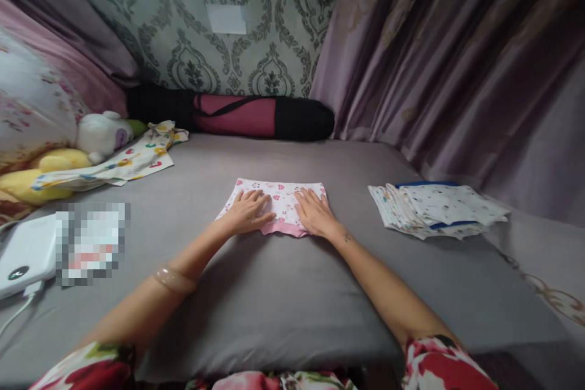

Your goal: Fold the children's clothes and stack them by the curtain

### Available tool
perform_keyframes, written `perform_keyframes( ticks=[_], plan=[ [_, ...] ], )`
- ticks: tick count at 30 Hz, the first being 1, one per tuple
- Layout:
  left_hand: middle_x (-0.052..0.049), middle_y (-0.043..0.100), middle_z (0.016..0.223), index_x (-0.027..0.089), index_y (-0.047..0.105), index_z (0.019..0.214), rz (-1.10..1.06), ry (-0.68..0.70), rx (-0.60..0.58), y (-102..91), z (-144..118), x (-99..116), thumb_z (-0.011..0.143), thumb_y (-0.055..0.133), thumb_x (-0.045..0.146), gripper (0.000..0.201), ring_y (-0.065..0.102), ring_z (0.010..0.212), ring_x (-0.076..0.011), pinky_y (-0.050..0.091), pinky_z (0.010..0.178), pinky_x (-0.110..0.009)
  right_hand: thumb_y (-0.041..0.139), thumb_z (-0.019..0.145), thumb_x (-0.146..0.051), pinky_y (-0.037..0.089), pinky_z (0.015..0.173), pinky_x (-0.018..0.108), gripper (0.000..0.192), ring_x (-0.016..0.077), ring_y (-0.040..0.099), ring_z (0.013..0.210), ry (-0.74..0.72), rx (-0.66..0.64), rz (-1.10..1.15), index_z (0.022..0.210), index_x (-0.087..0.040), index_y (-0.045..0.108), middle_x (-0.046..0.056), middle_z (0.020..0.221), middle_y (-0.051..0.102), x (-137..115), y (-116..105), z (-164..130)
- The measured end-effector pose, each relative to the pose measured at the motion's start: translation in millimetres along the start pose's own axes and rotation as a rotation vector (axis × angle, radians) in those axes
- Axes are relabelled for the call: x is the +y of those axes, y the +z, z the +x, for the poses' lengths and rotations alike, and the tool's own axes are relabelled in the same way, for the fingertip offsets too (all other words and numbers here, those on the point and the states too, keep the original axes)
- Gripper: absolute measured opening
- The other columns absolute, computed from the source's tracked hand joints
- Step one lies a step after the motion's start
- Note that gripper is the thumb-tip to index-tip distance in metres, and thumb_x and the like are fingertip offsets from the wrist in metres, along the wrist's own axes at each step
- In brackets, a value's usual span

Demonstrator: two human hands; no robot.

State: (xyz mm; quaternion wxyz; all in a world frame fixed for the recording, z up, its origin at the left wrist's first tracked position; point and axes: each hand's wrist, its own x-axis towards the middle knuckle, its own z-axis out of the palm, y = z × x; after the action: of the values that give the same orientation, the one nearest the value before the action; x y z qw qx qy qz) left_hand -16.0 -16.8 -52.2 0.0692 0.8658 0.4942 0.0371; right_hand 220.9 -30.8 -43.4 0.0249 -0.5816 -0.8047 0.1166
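A small white garment with pink and red prints and a pink band along its near edge lies flat in front of me. My left hand rests palm down on its left part, fingers spread. On the right part lies my right hand, also flat with the fingers stretched out. Both hands touch the cloth from above and grip nothing. The palms cover the garment's two near corners, so its full shape is partly hidden.
Folded printed clothes are stacked at the right. A white power bank with a cable and a blurred packet lie at the left. Behind are plush toys, a patterned cloth and a long black-and-maroon bag along the wall.
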Motion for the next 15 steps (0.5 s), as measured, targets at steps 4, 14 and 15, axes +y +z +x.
perform_keyframes(
  ticks=[4,14,15],
  plan=[
    [-0.016,0.046,0.144,0.019,0.048,0.136,0.016,0.011,0.017,-0.3,13,-3,0.096,0.034,0.051,0.053,0.041,0.133,-0.0309,0.028,0.107,-0.048,0.025,0.100,-0.034,0.007,0.119,0.049,0.055,0.0263,0.024,0.145,0.011,0.013,-0.018,0.150,-0.015,0.035,0.012,0.157,0.031,9,1,6],
    [-0.015,0.036,0.153,0.020,0.039,0.146,0.036,0.010,-0.014,10.0,45,6,0.100,0.027,0.046,0.055,0.032,0.140,-0.0341,0.023,0.111,-0.052,0.026,0.101,-0.037,0.010,0.118,0.051,0.053,0.0287,0.021,0.146,0.027,0.051,-0.020,0.149,-0.020,0.036,0.011,0.158,0.028,18,8,21],
    [-0.016,0.035,0.154,0.020,0.038,0.147,0.033,0.006,-0.019,11.3,45,5,0.100,0.027,0.046,0.056,0.031,0.141,-0.0342,0.022,0.112,-0.052,0.026,0.101,-0.037,0.009,0.118,0.052,0.053,0.0285,0.021,0.146,0.029,0.068,-0.020,0.149,-0.020,0.036,0.012,0.158,0.028,19,8,20]
  ],
)
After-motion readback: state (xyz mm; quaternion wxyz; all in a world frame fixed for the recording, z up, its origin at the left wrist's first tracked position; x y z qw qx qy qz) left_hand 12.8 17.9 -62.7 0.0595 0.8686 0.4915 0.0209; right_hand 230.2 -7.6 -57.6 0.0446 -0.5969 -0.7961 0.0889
